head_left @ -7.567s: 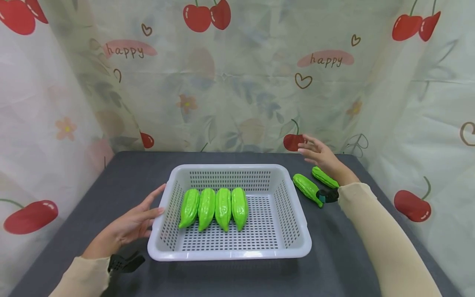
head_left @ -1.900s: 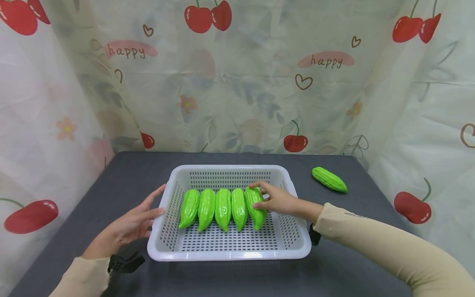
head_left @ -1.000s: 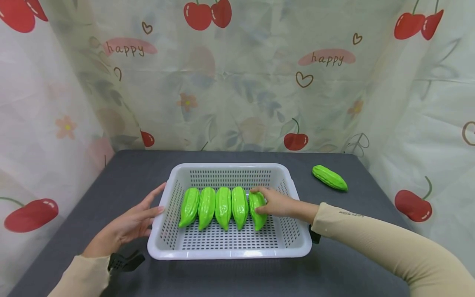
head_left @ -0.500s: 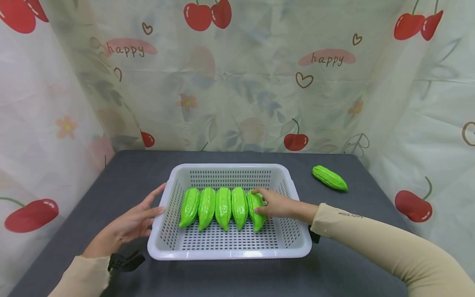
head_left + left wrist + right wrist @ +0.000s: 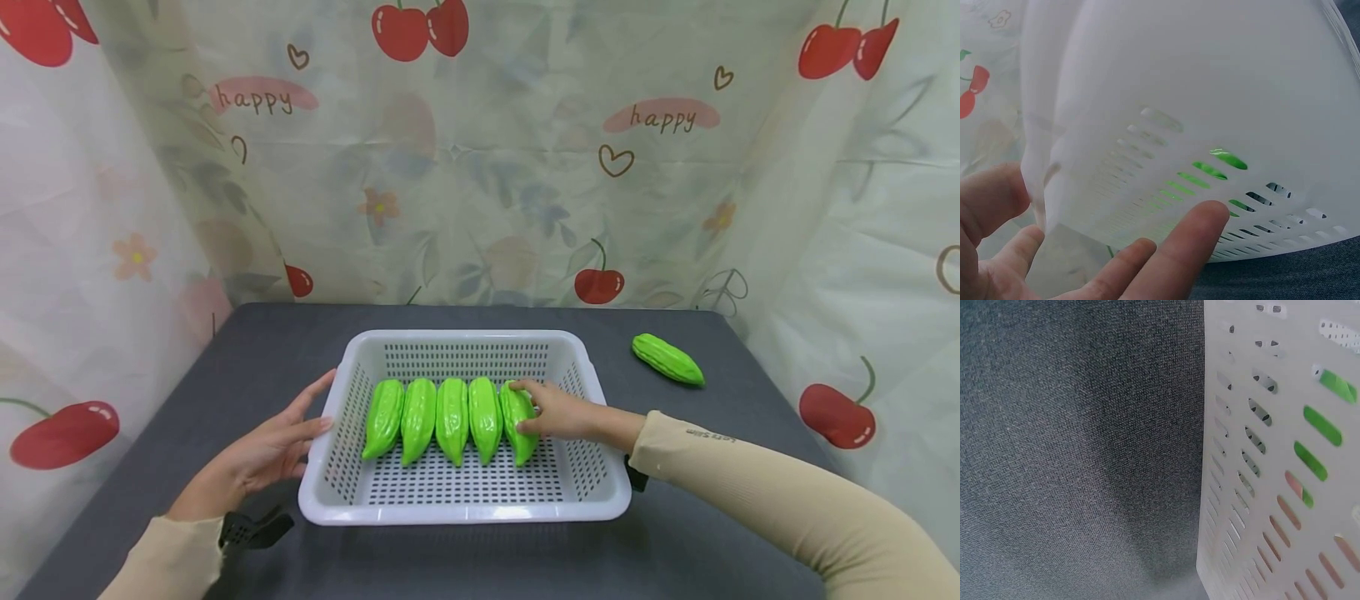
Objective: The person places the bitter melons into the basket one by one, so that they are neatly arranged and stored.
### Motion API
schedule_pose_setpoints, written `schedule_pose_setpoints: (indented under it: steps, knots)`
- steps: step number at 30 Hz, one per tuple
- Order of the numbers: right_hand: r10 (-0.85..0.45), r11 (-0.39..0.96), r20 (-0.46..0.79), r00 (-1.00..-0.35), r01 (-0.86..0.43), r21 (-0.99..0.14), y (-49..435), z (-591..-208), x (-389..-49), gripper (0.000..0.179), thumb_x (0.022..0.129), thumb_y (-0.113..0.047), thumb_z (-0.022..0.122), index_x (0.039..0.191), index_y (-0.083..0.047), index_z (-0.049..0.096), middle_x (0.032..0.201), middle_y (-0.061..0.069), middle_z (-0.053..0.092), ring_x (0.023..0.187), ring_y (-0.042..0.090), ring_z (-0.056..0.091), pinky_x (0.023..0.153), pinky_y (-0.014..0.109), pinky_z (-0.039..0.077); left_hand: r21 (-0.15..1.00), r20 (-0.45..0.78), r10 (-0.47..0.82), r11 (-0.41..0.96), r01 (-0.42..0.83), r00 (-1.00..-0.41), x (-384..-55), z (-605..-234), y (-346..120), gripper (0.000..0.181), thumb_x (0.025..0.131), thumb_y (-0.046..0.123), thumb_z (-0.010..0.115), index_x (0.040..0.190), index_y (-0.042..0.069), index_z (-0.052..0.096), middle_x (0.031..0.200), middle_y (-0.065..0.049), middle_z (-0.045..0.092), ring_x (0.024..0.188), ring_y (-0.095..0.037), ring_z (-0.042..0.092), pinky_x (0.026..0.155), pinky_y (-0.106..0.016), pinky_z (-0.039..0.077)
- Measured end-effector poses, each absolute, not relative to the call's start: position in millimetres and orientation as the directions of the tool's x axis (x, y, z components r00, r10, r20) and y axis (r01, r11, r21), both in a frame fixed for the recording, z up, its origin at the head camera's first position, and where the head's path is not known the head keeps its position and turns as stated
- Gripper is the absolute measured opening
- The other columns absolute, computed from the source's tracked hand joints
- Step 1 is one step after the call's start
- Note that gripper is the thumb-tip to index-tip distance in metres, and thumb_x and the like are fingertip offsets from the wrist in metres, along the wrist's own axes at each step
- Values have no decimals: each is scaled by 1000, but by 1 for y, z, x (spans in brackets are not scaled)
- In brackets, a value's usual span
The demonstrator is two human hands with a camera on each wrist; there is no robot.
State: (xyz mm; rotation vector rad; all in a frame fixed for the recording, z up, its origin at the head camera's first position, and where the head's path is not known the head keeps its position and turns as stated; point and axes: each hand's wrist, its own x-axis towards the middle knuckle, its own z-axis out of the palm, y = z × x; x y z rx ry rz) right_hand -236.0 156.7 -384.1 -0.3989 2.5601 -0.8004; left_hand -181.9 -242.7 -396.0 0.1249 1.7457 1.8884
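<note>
A white slotted plastic basket (image 5: 465, 512) sits mid-table. Side by side in its left and middle part lie several green bitter melons (image 5: 452, 421), tips toward me. My right hand (image 5: 562, 412) reaches over the basket's right wall and grips the rightmost bitter melon (image 5: 517, 429), thumb on its near right side and fingers on the far end. At the left wall, my left hand (image 5: 262, 454) rests with fingers extended, touching the outside of the basket. Its fingers (image 5: 1179, 250) lie along the slotted wall in the left wrist view. The right wrist view shows the basket wall, with the hand only glimpsed through slots.
Another bitter melon (image 5: 667, 360) lies on the dark grey table (image 5: 465, 567) at the back right, outside the basket. A patterned curtain (image 5: 480, 167) with cherries closes off the back and both sides.
Earlier my right hand was empty at the back right, near two bitter melons. One of these is now in the basket, in my right hand, shifted slightly against its neighbours. The left hand stays put.
</note>
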Motion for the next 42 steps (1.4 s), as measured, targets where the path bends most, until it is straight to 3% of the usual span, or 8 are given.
schedule_pose_setpoints:
  steps: [8, 22, 28, 34, 42]
  knots:
    - [-391, 790, -294, -872, -153, -594, 157, -385, -237, 69, 89, -19, 70, 149, -14, 35, 133, 20, 45, 119, 31, 52, 93, 45, 51, 941, -303, 451, 1, -339, -839, -182, -395, -242, 79, 101, 23, 51, 149, 52, -5, 155, -21, 18, 117, -34, 61, 89, -63, 48]
    - [-395, 799, -300, -868, -163, -578, 157, -385, -236, 68, 90, -20, 69, 149, -17, 35, 133, 18, 46, 120, 30, 51, 92, 44, 51, 942, -304, 449, 7, -337, -841, -182, -397, -243, 77, 101, 23, 51, 148, 55, -2, 155, -22, 17, 117, -35, 61, 88, -63, 48]
    - [-419, 791, -289, -861, -189, -582, 157, -384, -236, 68, 90, -18, 68, 149, -16, 35, 133, 17, 48, 112, 26, 52, 83, 37, 52, 941, -301, 453, -1, -338, -839, -183, -397, -242, 77, 101, 23, 50, 148, 54, -2, 154, -21, 19, 116, -36, 61, 88, -64, 48]
    - [-429, 787, -285, -857, -200, -583, 157, -385, -236, 69, 90, -17, 68, 150, -16, 34, 133, 16, 49, 102, 21, 55, 83, 36, 52, 941, -300, 455, -1, -338, -838, -182, -397, -243, 77, 101, 23, 50, 149, 54, -3, 154, -20, 20, 117, -36, 61, 88, -63, 48]
    - [-440, 779, -286, -851, -203, -594, 157, -385, -237, 70, 90, -16, 69, 150, -15, 33, 137, 15, 50, 100, 19, 57, 84, 36, 52, 939, -306, 451, -2, -344, -839, -183, -397, -243, 77, 101, 24, 50, 148, 55, -3, 156, -21, 15, 117, -36, 60, 88, -63, 49]
